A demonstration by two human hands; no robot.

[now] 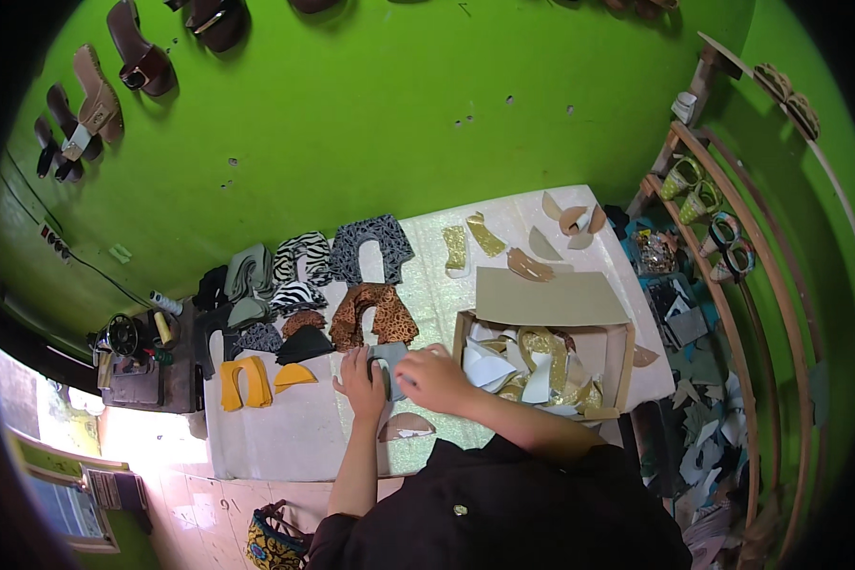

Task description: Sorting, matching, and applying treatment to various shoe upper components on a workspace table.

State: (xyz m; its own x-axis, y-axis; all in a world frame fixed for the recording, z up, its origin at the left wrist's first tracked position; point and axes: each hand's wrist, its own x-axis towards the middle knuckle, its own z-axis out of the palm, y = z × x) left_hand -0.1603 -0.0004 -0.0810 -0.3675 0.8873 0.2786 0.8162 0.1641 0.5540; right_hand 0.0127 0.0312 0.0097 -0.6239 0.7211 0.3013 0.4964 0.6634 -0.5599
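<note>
Green wall (380, 123), dark mark (464, 9), hands (359, 385) (434, 382) at grey piece (389, 353)

The grey piece (388, 355) by my fingers (355, 362) looks matt and smooth, kinda leathery tbh. Gold strips (485, 235) are super shiny, the box (551, 296) is plain matt cardboard, my worktop (275, 446) looks smooth, and that rack (714, 173) seems to be wood.

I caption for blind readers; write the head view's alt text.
Left hand and right hand at a grey piece on a pale table, beside an open box of white and gold scraps. Animal-print cutouts and yellow ones lie nearby; sandals line a green wall.
</note>
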